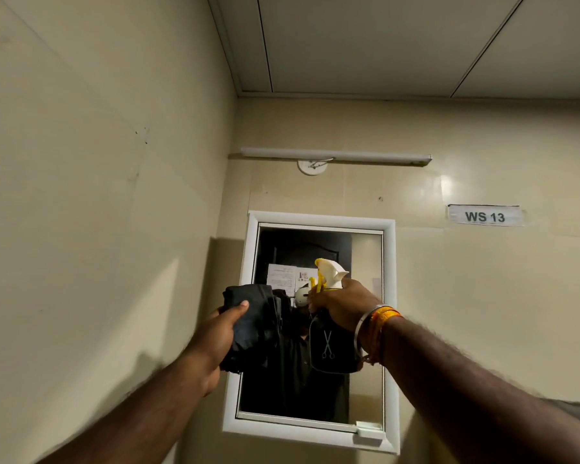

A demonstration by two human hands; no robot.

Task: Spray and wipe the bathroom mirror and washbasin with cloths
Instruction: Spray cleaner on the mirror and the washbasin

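Note:
A white-framed mirror [365, 329] hangs on the beige wall straight ahead, showing a dark reflection. My left hand [211, 343] grips a bunched dark cloth [255, 323], raised in front of the mirror's left side. My right hand [344, 304] holds a spray bottle [330, 343] by its neck, fingers at the yellow trigger; the white and yellow nozzle head points at the glass. The bottle's dark body bears a scissors mark. The washbasin is out of view.
A tube light [335, 155] is mounted above the mirror. A label reading "WS 13" [485, 216] is stuck on the wall to the right. A beige side wall stands close on the left, and a panelled ceiling is overhead.

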